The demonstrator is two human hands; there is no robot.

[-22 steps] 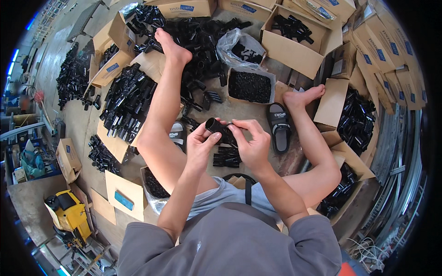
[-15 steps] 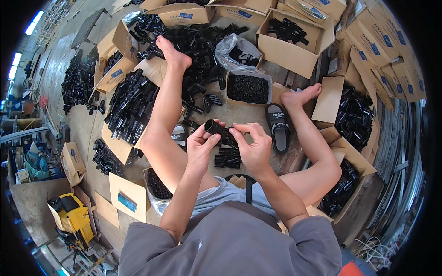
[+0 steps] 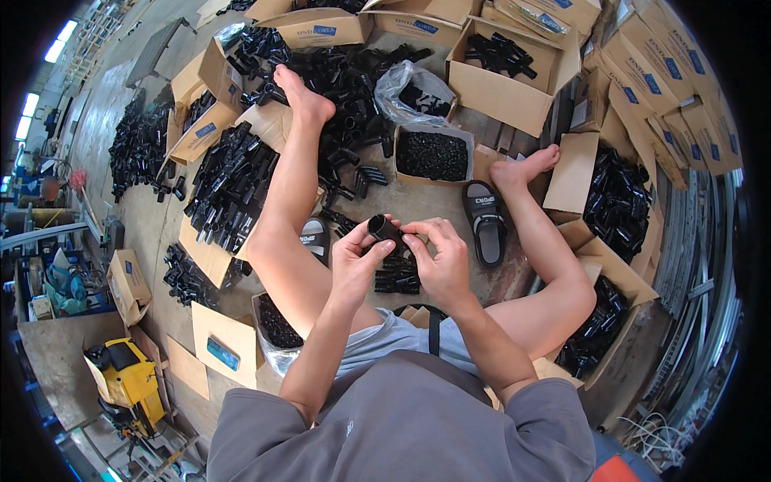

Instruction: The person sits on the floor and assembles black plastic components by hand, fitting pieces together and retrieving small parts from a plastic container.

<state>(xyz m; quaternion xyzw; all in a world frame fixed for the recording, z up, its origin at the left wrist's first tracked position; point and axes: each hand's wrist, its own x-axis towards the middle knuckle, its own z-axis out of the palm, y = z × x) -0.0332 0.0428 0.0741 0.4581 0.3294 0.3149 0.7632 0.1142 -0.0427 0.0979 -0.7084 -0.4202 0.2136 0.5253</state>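
Between my legs, both hands meet at a black plastic pipe fitting (image 3: 381, 228) with a round open end tilted up towards me. My left hand (image 3: 352, 263) wraps its fingers and thumb round the fitting's left side. At its right side, my right hand (image 3: 446, 261) pinches with thumb and forefinger; whether a small piece lies between those fingertips I cannot tell. On the floor just below and behind the hands lie similar black fittings (image 3: 397, 281) in a row, partly hidden by my fingers.
A box of small black pieces (image 3: 430, 178) and a bag-lined box (image 3: 389, 84) stand ahead. Heaped fittings (image 3: 229, 181) lie to the left. Open cartons (image 3: 572, 181) of fittings line the right. Sandals (image 3: 487, 225) flank the hands; a phone (image 3: 222, 353) lies on cardboard.
The fitting has shifted slightly right and its open end now tips up more towards me. Both hands have moved a little with it, still closed on it.
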